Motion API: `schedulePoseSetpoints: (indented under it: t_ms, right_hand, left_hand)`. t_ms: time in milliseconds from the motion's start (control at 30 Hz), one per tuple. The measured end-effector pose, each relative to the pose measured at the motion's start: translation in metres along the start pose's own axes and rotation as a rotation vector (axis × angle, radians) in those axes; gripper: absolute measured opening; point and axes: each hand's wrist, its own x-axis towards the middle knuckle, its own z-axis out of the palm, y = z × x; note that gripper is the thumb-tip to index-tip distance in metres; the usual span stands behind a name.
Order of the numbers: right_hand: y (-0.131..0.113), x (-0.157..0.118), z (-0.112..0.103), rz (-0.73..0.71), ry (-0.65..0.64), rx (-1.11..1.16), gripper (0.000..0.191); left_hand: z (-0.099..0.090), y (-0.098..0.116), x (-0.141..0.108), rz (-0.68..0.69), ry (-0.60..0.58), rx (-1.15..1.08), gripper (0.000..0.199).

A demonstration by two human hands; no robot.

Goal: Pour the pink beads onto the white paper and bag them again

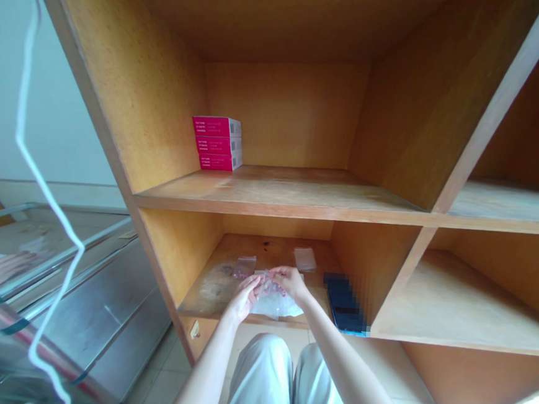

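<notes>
My grey trousers [264, 382] nearest; left hand [246, 296] and right hand [289, 280] nearly closed, pinching a clear plastic bag [267, 284] above the lower wooden shelf [216, 285]; pixelated dark object [345, 304] at three o'clock.

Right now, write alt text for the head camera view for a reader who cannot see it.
The left hand and right hand pinch a crumpled clear plastic bag on a lower orange wooden shelf. Three stacked magenta cardboard boxes sit on the wooden shelf above.
</notes>
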Motion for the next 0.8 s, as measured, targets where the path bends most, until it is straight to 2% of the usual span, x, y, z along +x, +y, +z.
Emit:
schedulePoseSetpoints:
  t_ms: [133, 333, 433, 600, 800]
  right_hand:
    - [-0.004, -0.004, 0.003, 0.027, -0.031, 0.012, 0.022]
    - [-0.001, -0.009, 0.005, 0.075, 0.055, 0.12, 0.032]
    - [0.003, -0.012, 0.001, 0.093, 0.058, 0.161, 0.035]
    - [0.008, -0.014, -0.004, 0.074, 0.088, 0.185, 0.037]
    - [0.007, -0.015, -0.001, 0.041, 0.106, 0.167, 0.037]
  left_hand:
    - [0.002, -0.001, -0.001, 0.011, 0.009, 0.061, 0.012]
    - [0.004, 0.003, -0.003, 0.009, 0.014, 0.053, 0.016]
    - [0.005, 0.003, -0.003, 0.027, 0.026, 0.024, 0.015]
    - [0.005, 0.004, -0.002, 0.018, 0.062, 0.012, 0.016]
    - [0.008, 0.005, -0.004, -0.003, 0.029, 0.041, 0.015]
